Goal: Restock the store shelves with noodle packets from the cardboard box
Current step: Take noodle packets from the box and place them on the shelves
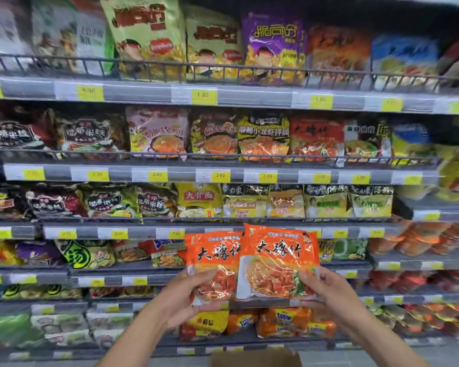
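I hold two orange noodle packets upright in front of the shelves. My left hand (188, 295) grips the bottom of the left orange packet (214, 256). My right hand (326, 290) grips the lower right corner of the right orange packet (278, 255), which overlaps the left one's edge. A brown flap of the cardboard box (255, 357) shows at the bottom edge, below my hands. Matching red-orange packets (316, 136) stand on the second shelf from the top, right of centre.
Several grey shelves (223, 176) with wire front rails and yellow price tags fill the view, packed with noodle packets. A gap shows on the shelf (270, 303) directly behind the packets I hold. Grey floor lies at the bottom right.
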